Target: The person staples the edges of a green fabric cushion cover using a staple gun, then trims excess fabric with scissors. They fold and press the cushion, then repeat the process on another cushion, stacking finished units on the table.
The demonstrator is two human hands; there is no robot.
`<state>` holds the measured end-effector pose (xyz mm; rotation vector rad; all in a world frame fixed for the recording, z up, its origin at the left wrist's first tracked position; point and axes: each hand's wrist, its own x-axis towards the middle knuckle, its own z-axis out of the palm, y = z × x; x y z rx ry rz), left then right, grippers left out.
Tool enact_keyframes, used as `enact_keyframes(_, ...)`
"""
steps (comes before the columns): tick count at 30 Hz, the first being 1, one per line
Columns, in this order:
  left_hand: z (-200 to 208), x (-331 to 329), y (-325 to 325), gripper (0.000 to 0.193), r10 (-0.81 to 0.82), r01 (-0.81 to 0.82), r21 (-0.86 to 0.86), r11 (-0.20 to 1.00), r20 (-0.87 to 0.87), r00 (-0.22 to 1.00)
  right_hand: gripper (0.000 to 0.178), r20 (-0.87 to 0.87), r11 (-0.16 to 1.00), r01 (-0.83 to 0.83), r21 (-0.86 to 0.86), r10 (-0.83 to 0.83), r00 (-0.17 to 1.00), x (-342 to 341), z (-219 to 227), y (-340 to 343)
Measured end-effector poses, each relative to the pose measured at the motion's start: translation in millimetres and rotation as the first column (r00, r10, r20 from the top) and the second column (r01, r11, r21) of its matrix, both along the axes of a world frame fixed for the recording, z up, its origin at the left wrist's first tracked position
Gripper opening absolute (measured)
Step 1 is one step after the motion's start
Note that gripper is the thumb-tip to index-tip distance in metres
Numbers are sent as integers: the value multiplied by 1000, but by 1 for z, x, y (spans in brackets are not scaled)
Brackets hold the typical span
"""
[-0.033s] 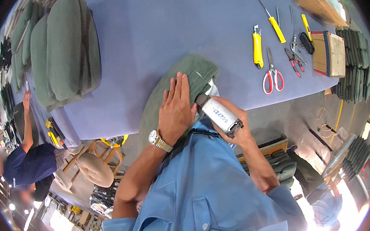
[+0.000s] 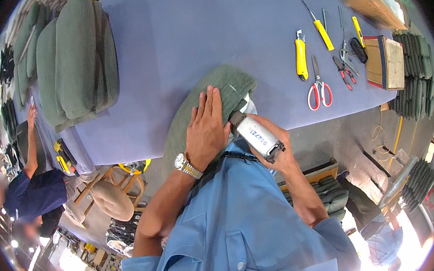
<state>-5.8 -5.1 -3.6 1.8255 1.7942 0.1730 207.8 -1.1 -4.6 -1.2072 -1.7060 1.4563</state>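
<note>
A dark green upholstered cushion [image 2: 190, 107] lies at the table's near edge, with a bit of white material [image 2: 248, 106] showing at its right end. My left hand [image 2: 205, 123] is pressed flat on top of it, fingers stretched out, a metal watch on the wrist. In my right hand [image 2: 282, 140] is a staple gun [image 2: 258, 134] with a silver-white body and dark nose. The nose meets the cushion's right edge beside my left thumb; its very tip is hidden.
Stacked green cushions [image 2: 78, 59] stand at the table's left. On the right lie a yellow cutter [image 2: 301, 59], red-handled scissors [image 2: 319, 90], a yellow-handled screwdriver [image 2: 323, 35], pliers [image 2: 344, 73] and a box [image 2: 385, 63]. Another person [image 2: 35, 196] works at far left.
</note>
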Motion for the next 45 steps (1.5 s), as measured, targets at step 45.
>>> enact_keyframes(45, 25, -8, -5, 89, 118, -117, -74, 990, 4, 993, 49, -4, 997, -29, -73, 29, 1000, -19, 9, -13)
